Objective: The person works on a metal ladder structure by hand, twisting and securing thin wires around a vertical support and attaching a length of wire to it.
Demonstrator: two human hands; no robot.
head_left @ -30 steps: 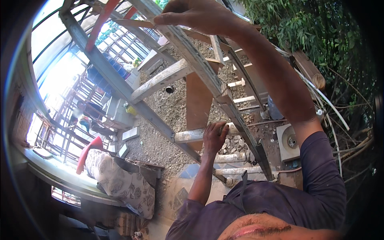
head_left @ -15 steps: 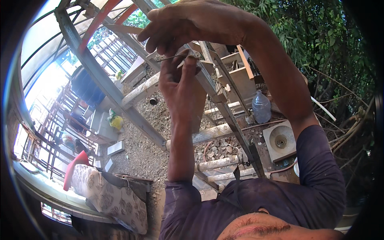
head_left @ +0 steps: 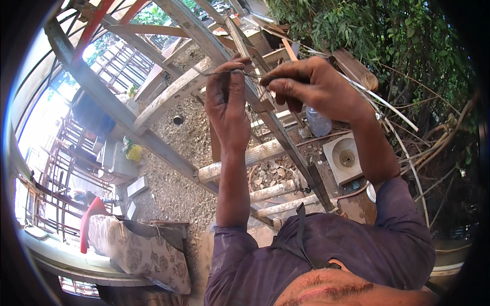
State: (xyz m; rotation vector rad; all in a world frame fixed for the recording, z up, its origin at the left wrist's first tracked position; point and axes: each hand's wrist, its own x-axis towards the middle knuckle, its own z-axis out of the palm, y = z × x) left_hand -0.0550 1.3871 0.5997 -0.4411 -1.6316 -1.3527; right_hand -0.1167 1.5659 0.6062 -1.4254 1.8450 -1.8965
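Observation:
A thin dark wire (head_left: 255,76) runs between my two raised hands, in front of a ladder-like frame (head_left: 288,140) with weathered rails and round rungs. My left hand (head_left: 227,99) pinches it between thumb and forefinger, and a short end sticks out to the left. At the wire's right end, my right hand (head_left: 321,91) closes thumb and fingers on it. Both hands are close to the frame's right rail. Whether the wire touches that rail, I cannot tell.
Below lie gravel and broken stones (head_left: 273,176). A square basin (head_left: 344,158) and a clear plastic bottle (head_left: 318,122) sit to the right, near dense bushes (head_left: 408,56). A flowered cloth (head_left: 148,250) drapes over something at lower left.
My right hand has come down and right, away from above my left hand, so the wire now shows between them. The view has shifted slightly.

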